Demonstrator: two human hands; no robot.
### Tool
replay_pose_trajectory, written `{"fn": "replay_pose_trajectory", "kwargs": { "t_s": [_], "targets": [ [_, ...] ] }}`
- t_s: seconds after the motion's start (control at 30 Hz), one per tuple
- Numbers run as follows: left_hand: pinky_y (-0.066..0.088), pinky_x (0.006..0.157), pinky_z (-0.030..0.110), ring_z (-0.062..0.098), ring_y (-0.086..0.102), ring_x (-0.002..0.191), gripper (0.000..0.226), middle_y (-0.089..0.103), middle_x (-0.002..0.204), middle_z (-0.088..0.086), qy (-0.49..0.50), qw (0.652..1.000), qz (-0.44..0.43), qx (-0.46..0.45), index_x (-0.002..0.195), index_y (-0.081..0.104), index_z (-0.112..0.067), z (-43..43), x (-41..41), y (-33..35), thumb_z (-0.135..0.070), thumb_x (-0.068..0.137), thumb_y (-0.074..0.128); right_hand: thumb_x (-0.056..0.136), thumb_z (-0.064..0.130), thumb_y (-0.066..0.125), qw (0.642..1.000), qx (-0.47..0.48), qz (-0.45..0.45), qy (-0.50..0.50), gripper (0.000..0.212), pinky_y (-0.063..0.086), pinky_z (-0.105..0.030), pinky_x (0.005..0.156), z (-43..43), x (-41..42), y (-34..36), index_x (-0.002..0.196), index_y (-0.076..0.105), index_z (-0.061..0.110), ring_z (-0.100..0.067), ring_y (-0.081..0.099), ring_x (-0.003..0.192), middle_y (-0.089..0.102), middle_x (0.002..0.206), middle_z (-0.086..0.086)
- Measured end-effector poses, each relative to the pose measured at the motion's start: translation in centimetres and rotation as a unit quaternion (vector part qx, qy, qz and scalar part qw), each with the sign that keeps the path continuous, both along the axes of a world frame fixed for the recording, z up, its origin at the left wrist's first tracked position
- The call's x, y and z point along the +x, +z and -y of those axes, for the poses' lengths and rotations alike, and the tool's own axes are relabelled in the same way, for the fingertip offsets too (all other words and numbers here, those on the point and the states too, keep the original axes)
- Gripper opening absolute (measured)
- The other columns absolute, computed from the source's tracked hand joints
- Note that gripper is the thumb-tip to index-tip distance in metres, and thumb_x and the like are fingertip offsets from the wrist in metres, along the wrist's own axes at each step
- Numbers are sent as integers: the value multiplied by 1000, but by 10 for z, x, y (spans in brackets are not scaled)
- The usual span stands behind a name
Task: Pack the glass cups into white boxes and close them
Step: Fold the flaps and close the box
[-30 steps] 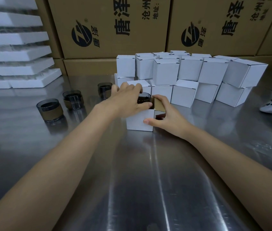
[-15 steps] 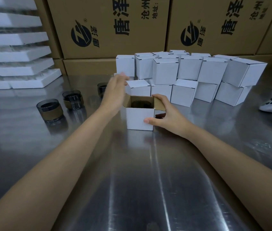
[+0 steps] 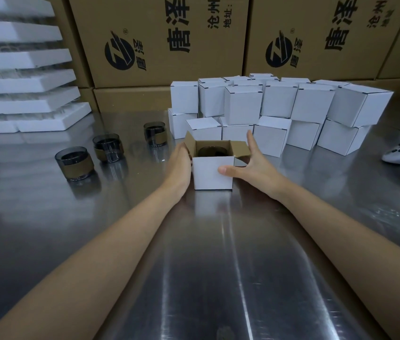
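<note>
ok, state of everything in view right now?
open box: upright, flaps up, not closed
cup in box: inside, rim up
loose cups: three, upright on table, unpacked
stacked boxes: closed
left hand: flat against box's left side
right hand: thumb on box front, fingers straight by right flap

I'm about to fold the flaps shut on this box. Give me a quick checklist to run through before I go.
1. Glass cup inside the open white box: ok.
2. Cup rim below the box's top edge: ok.
3. Left flap and right flap raised and free to fold: ok.
4. Grip: left hand flat against the box's left side, right hand with its thumb on the front: ok.
5. Rear flap position: cannot tell.
6. Box closed: not ok, top open.
</note>
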State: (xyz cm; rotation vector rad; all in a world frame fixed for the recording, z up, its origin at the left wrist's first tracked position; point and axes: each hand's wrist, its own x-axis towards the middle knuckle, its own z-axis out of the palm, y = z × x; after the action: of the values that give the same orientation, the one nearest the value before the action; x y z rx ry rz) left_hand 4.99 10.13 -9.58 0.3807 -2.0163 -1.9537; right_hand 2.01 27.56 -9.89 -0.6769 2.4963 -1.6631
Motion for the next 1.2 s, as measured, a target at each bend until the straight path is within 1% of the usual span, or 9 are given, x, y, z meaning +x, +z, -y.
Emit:
{"fn": "replay_pose_trajectory", "kwargs": {
  "t_s": [0.1,0.17,0.27,0.4,0.53,0.7,0.8,0.97,1.2],
  "targets": [
    [50,78,30,17,61,82,44,67,93,3,-8,1000,-5,18,112,61,-10,-1,-1,0,-39,100,31,47,70,76,1000,-5,8,-10,144,23,-33,119,0,-1,-1,155,-8,23,-7,27,143,25,159,3],
    [51,77,26,12,64,83,45,69,94,-1,-11,1000,-13,13,114,62,-17,-1,0,-2,-44,102,28,47,74,73,1000,7,-1,-9,142,26,-34,118,1,0,-2,155,-5,23,-10,28,144,30,158,3],
    [47,100,37,18,63,106,51,68,113,1,-20,1000,-7,7,121,61,-27,0,1,-1,-55,99,25,55,74,67,999,28,-24,3,137,31,-23,109,6,3,-4,152,-17,25,-10,34,141,34,156,4],
    [38,109,43,20,58,118,76,63,125,-1,-32,999,2,-30,131,55,-31,0,6,0,-71,76,22,65,72,58,998,43,-48,21,130,31,-36,116,9,5,-4,146,-31,23,-15,32,142,32,156,2],
    [39,106,39,15,58,112,74,63,119,-3,-35,998,-2,-59,127,54,-31,0,6,-1,-74,77,21,79,62,51,993,65,-82,47,114,34,-27,112,8,9,-4,148,-29,21,5,34,131,34,134,42],
    [43,78,24,9,55,95,8,56,101,-9,-83,994,-22,-71,103,48,-30,11,1,-3,-35,99,43,95,50,43,984,112,-131,49,78,38,-26,104,8,7,-8,155,5,19,-1,40,127,39,140,20],
    [44,74,22,8,56,95,24,57,109,-5,-96,995,-16,-37,119,48,-28,12,-1,0,-24,96,47,96,49,44,984,112,-132,49,75,39,-30,105,8,7,-7,155,6,20,-6,44,128,44,141,17],
    [43,101,38,22,56,113,31,55,126,7,-92,996,-7,14,123,49,-28,7,-2,4,-19,93,48,96,51,44,984,102,-133,63,75,40,-43,109,8,6,-8,154,8,20,-9,43,131,43,145,14],
    [47,88,31,16,58,100,47,59,114,1,-101,994,-23,27,118,51,-32,4,7,4,-34,71,52,87,60,48,988,67,-126,61,93,41,-15,96,8,4,-12,151,-11,28,7,43,123,25,148,23]
  ]
}}
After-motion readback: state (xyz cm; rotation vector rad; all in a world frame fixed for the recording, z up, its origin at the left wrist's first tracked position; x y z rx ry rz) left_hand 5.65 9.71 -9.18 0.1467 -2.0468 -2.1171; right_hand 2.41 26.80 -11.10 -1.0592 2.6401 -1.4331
